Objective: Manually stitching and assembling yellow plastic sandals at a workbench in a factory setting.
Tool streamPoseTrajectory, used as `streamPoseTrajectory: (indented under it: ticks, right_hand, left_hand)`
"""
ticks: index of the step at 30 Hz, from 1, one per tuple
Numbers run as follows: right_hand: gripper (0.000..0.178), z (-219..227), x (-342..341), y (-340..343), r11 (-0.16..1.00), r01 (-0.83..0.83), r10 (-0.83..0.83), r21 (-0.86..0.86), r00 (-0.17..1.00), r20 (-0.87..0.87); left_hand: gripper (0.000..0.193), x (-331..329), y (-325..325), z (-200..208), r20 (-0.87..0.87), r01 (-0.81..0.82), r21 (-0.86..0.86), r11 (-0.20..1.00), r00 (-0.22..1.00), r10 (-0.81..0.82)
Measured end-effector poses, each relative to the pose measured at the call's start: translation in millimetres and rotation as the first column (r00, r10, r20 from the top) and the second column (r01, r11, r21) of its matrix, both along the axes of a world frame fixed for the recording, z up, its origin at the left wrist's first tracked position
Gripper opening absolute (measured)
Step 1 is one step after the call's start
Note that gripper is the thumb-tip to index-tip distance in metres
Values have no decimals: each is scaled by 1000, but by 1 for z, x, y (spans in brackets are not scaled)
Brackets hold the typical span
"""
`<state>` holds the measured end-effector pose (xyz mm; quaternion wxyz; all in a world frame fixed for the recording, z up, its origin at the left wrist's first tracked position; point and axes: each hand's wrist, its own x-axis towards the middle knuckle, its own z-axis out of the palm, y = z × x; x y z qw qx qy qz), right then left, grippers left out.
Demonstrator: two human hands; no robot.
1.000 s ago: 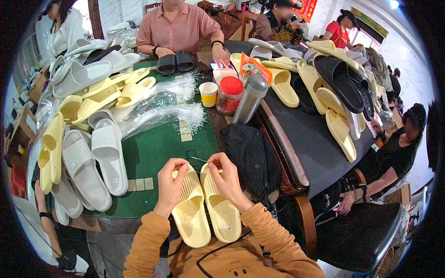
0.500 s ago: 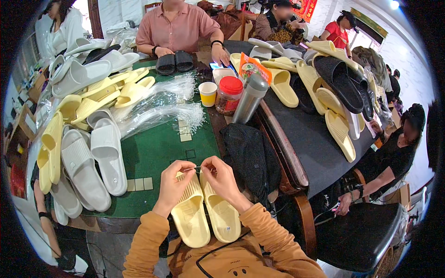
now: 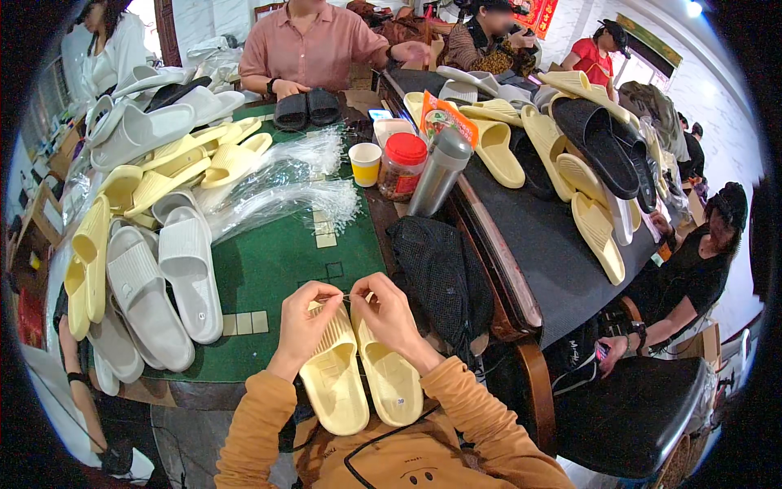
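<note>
A pair of pale yellow slide slippers, the left slipper (image 3: 336, 395) and the right slipper (image 3: 393, 383), rests side by side against my front at the table edge. Over their straps, my left hand (image 3: 303, 326) and my right hand (image 3: 393, 318) are both closed in a pinch. A thin plastic tie (image 3: 346, 297) runs between the fingertips, barely visible; whether it passes through both straps is hidden by my hands. Bundles of similar clear ties (image 3: 285, 205) lie fanned out on the green table mat (image 3: 277, 281).
Grey slippers (image 3: 151, 297) and yellow slippers (image 3: 167, 183) are heaped at left. A paper cup (image 3: 364, 165), red-lidded jar (image 3: 402, 167) and steel flask (image 3: 441, 173) stand beyond a black mesh bag (image 3: 436, 269). More slippers cover the right table (image 3: 521, 244). A co-worker in pink (image 3: 314, 49) sits opposite.
My fingertips have shifted only slightly, still pinching the tie. The co-worker in pink has lifted one hand off the phone, up and to the right. The right-hand person's lower hand has shifted slightly.
</note>
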<state>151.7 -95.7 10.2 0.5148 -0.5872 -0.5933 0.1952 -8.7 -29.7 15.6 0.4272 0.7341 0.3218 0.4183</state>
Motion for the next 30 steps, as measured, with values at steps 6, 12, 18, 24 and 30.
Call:
streamPoseTrajectory:
  ticks: [6,12,18,24,30]
  right_hand:
    - [8,-6,1,2,995,78,-77,54,997,-17]
    - [9,-4,1,2,999,-7,6,37,1000,7]
    - [8,0,0,1,998,-18,17,52,999,28]
    - [9,0,0,1,999,-39,39,22,999,22]
    - [11,1,-1,1,1000,-17,17,19,1000,-12]
  left_hand:
    - [8,0,0,1,-12,-45,8,999,999,45]
    - [8,-1,1,-2,-23,-3,-13,1000,1000,2]
    - [9,-2,1,-1,-28,27,-12,1000,999,-28]
    - [8,-1,-1,2,-13,16,-4,1000,1000,-16]
    - [8,-2,1,-2,-18,17,-19,1000,1000,-18]
